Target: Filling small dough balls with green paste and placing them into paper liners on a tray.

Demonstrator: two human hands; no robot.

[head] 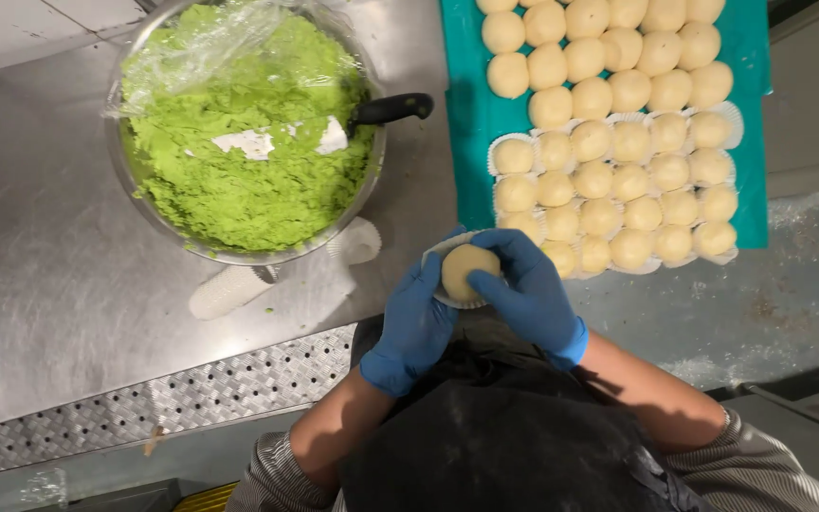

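— 2 hands in blue gloves, both on 1 item. What have you got?

— I see my left hand (416, 327) cupped under a white pleated paper cup (447, 275), fingers curled round its side. My right hand (528, 289) closes over the pale round dough ball (467, 268) seated in that cup, fingers wrapped on its right side. Held just above the steel table (40, 284), near the table's front edge.

— Surroundings?

— Teal tray (466, 123) just beyond the right hand, packed with like dough balls (609, 114); the nearer rows sit in paper cups, the far rows bare. Left of it, a large steel bowl (239, 254) of crumbly green filling (239, 161), a black-handled tool (391, 107) stuck in, clear film (191, 57) folded back on the rim. A stack of white paper cups (229, 289) lies beside the bowl.
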